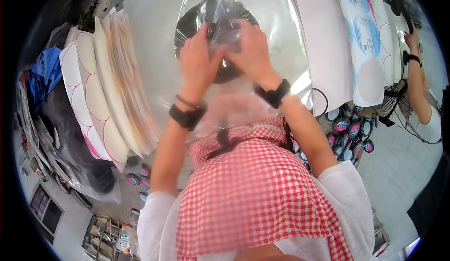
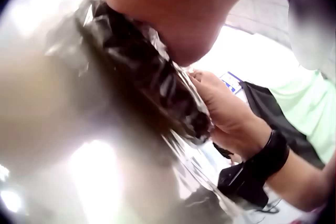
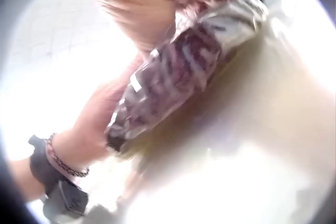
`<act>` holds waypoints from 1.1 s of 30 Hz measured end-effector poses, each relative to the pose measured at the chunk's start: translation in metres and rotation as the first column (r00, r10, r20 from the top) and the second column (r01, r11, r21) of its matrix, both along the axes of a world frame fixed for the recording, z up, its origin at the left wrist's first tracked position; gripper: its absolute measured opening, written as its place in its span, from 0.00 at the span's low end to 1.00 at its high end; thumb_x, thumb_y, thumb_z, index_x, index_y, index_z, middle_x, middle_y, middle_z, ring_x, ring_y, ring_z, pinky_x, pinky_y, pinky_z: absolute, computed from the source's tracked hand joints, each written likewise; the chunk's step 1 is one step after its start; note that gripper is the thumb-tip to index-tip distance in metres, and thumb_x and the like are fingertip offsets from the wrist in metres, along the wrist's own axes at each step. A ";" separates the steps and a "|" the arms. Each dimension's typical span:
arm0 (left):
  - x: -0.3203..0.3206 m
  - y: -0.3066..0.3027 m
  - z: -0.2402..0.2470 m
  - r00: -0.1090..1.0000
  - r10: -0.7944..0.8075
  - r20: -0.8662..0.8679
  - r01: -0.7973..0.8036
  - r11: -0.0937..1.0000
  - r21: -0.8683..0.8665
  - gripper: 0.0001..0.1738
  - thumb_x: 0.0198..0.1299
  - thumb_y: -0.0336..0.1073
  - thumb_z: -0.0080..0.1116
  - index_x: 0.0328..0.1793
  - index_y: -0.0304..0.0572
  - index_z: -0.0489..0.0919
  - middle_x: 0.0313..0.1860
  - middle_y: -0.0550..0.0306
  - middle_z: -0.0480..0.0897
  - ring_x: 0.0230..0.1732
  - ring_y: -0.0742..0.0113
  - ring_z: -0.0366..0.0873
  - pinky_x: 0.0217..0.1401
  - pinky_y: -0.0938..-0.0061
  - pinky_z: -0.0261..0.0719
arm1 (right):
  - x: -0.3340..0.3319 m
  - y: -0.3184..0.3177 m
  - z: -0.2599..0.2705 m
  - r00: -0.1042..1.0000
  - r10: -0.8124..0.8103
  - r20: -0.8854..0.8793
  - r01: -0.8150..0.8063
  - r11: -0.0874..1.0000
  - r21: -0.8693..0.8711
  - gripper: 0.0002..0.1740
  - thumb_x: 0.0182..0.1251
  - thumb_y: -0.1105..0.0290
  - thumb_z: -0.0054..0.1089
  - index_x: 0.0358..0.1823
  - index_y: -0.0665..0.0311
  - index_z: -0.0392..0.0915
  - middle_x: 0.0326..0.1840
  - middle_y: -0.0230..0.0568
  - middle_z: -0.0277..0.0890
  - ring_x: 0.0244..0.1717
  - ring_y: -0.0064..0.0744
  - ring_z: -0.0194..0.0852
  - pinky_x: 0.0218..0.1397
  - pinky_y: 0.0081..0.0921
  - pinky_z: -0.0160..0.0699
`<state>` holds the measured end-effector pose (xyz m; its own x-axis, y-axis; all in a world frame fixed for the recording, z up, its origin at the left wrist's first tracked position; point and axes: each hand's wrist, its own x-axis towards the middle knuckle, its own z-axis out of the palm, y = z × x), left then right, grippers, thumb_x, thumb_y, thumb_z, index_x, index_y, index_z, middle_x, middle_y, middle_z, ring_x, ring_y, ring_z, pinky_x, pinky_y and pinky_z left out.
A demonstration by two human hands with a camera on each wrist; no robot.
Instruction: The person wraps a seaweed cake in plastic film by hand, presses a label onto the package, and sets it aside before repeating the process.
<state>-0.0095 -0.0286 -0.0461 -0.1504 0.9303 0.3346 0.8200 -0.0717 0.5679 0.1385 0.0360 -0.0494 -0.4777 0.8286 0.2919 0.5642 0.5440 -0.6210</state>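
Observation:
A dark round mass (image 1: 190,26) lies under clear plastic film on a pale, shiny sheet (image 1: 154,40). My left hand (image 1: 199,64) and right hand (image 1: 253,52) press on it through the film, palms down, thumbs meeting near its middle. In the left wrist view the film-covered mass (image 2: 157,77) is thick, dark and wrinkled; the left hand (image 2: 173,14) rests over it, with the right hand (image 2: 226,108) beyond. The right wrist view shows the right hand (image 3: 142,8) against the wrapped mass (image 3: 168,77) and the left hand (image 3: 94,116) opposite. Some fingertips are hidden.
Stacked sheets (image 1: 124,78) with round outlines stand at the left. More sheets (image 1: 328,50) and a blue-printed roll (image 1: 363,36) are at the right. Several small round tins (image 1: 354,129) lie below them. Another person's arm (image 1: 415,78) is at the far right.

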 end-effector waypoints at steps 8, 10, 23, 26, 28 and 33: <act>-0.028 0.015 0.004 0.987 -0.102 0.124 0.119 0.983 -0.140 0.27 0.57 0.51 0.67 0.50 0.35 0.76 0.52 0.44 0.76 0.55 0.49 0.73 0.64 0.58 0.66 | -0.005 0.033 0.006 0.976 0.205 -0.080 -0.207 0.978 -0.027 0.41 0.46 0.56 0.74 0.60 0.65 0.67 0.48 0.42 0.76 0.52 0.44 0.72 0.57 0.41 0.71; -0.024 0.012 0.003 0.929 0.051 0.367 0.013 0.985 -0.171 0.33 0.45 0.53 0.75 0.50 0.38 0.77 0.57 0.42 0.78 0.59 0.47 0.73 0.66 0.56 0.66 | -0.008 0.031 0.006 0.984 0.154 -0.090 -0.167 0.973 -0.159 0.39 0.45 0.57 0.74 0.61 0.60 0.72 0.46 0.35 0.77 0.49 0.41 0.72 0.54 0.41 0.72; -0.024 0.025 0.008 0.987 -0.159 0.008 0.158 0.981 0.111 0.24 0.48 0.45 0.73 0.48 0.40 0.80 0.52 0.50 0.78 0.55 0.49 0.73 0.63 0.59 0.66 | -0.009 0.050 -0.002 0.888 0.458 0.039 -0.457 0.871 0.179 0.22 0.48 0.64 0.71 0.44 0.64 0.76 0.52 0.39 0.75 0.59 0.42 0.69 0.63 0.37 0.71; -0.006 0.018 0.006 0.980 0.170 0.100 -0.185 0.969 0.162 0.25 0.55 0.42 0.69 0.55 0.37 0.78 0.62 0.43 0.74 0.63 0.42 0.69 0.69 0.55 0.63 | -0.014 0.046 -0.002 0.891 0.454 0.022 -0.447 0.866 0.225 0.23 0.49 0.60 0.71 0.44 0.64 0.75 0.49 0.39 0.75 0.56 0.42 0.70 0.60 0.36 0.72; -0.005 0.016 -0.001 0.973 0.222 0.056 -0.227 0.968 0.107 0.24 0.61 0.40 0.65 0.59 0.34 0.75 0.65 0.43 0.74 0.64 0.41 0.69 0.69 0.56 0.64 | -0.013 0.041 0.000 0.887 0.460 0.041 -0.461 0.875 0.147 0.23 0.49 0.60 0.71 0.44 0.64 0.75 0.48 0.39 0.75 0.55 0.42 0.70 0.60 0.35 0.72; -0.008 0.023 -0.012 0.989 -0.028 0.148 0.000 0.982 0.187 0.19 0.61 0.29 0.60 0.59 0.39 0.76 0.66 0.44 0.75 0.63 0.48 0.75 0.62 0.59 0.73 | -0.014 0.042 -0.008 0.886 0.464 0.027 -0.462 0.875 0.144 0.21 0.52 0.63 0.69 0.45 0.66 0.75 0.48 0.39 0.75 0.56 0.43 0.70 0.60 0.36 0.72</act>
